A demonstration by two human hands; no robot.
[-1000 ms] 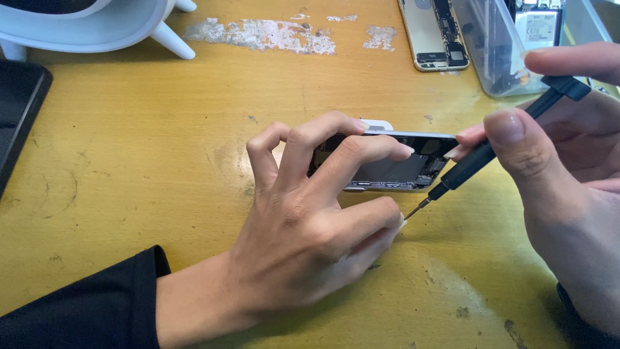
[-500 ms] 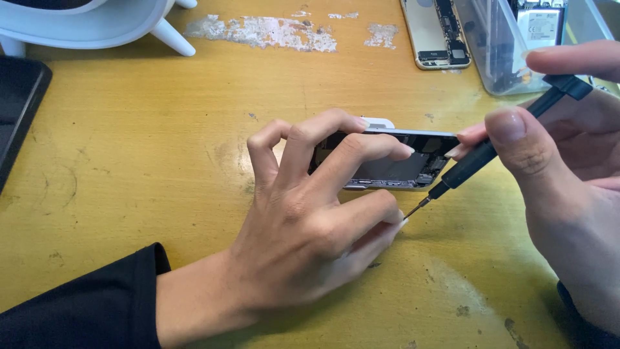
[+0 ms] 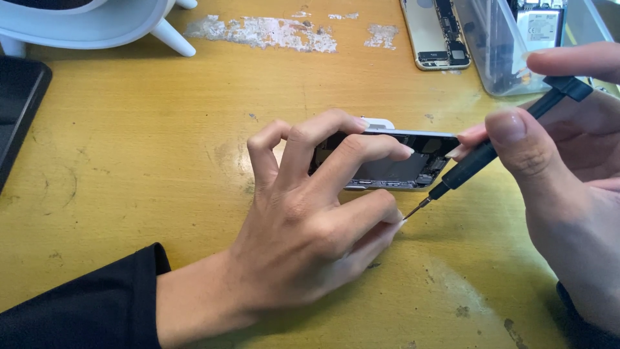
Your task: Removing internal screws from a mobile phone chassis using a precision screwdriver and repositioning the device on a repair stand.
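- Gripping a thin black screwdriver (image 3: pixel 497 145), the right hand (image 3: pixel 568 194) pinches its handle between thumb and forefinger, fingers closed around it; the handle's top end sits under the forefinger at the upper right.
- The screwdriver slants down to the left, and its fine metal tip ends just at the fingertips of the left hand, close to the table; whether the tip touches anything cannot be told.
- The left hand (image 3: pixel 310 220) arches over an opened phone (image 3: pixel 394 161), fingers spread and bent, their tips pressing on its top edge and inner face to steady it.
- The phone stands tilted on its long edge near the middle of the table, its inside parts facing the camera; the left fingers hide much of its left half.
- A black sleeve (image 3: pixel 77 304) covers the left forearm at the lower left corner.
- The table (image 3: pixel 161 148) is yellow wood, scuffed, with a patch of worn-off paint (image 3: pixel 265 29) at the far edge.
- At the far right lies a second phone body (image 3: pixel 436 32), open and face up, just beside a clear plastic box (image 3: pixel 516 45) holding small parts.
- At the upper left stands a white plastic stand (image 3: pixel 90 22) with short legs.
- At the left edge lies a flat black device (image 3: pixel 19 110), partly out of view.
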